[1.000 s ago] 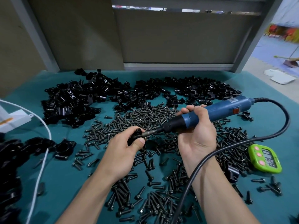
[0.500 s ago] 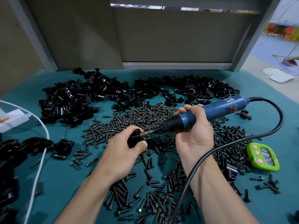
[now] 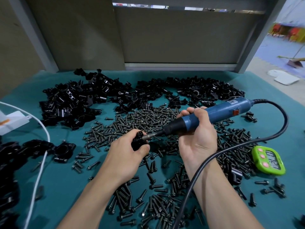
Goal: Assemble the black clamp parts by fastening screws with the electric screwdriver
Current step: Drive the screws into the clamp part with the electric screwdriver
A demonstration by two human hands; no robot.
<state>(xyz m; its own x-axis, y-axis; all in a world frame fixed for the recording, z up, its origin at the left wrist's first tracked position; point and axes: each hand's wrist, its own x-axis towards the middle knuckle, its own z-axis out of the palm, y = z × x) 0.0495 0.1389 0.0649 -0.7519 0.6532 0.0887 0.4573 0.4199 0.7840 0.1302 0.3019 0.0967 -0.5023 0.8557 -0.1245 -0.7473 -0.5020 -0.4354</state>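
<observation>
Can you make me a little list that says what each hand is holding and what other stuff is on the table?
left hand: grips a black clamp part
right hand: grips the electric screwdriver, its bit against the black clamp part
screws: scattered in a big heap on the table
loose clamp parts: piled along the far side
green timer: lies to the right of the right hand
white cable: runs down the left side
</observation>
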